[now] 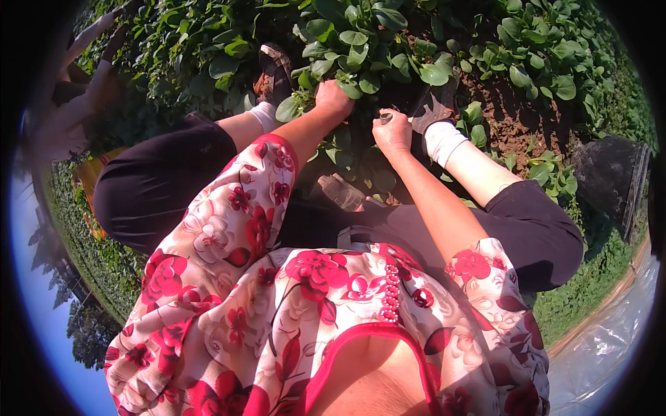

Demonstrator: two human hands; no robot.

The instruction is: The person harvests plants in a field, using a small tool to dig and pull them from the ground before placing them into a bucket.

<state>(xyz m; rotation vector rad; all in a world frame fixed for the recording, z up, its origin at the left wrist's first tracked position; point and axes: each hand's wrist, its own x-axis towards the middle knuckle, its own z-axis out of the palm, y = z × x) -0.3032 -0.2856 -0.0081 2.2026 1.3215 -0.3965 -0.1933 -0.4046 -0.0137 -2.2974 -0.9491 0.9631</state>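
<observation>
My left hand is closed at the base of a leafy green plant, its fingertips partly hidden by the round leaves. Just to the right, my right hand is wrapped in a fist around a short handle, of which only the rounded end shows at the thumb side. The rest of that tool is lost in the dark shade beneath, so its kind cannot be told. The two fists are a small gap apart, low over the soil between my shoes.
My shoes stand among the greens on either side. Bare brown soil lies at the right, with more leafy plants beyond. A black bucket rests at the far right. Another person's arm shows blurred at the left rim.
</observation>
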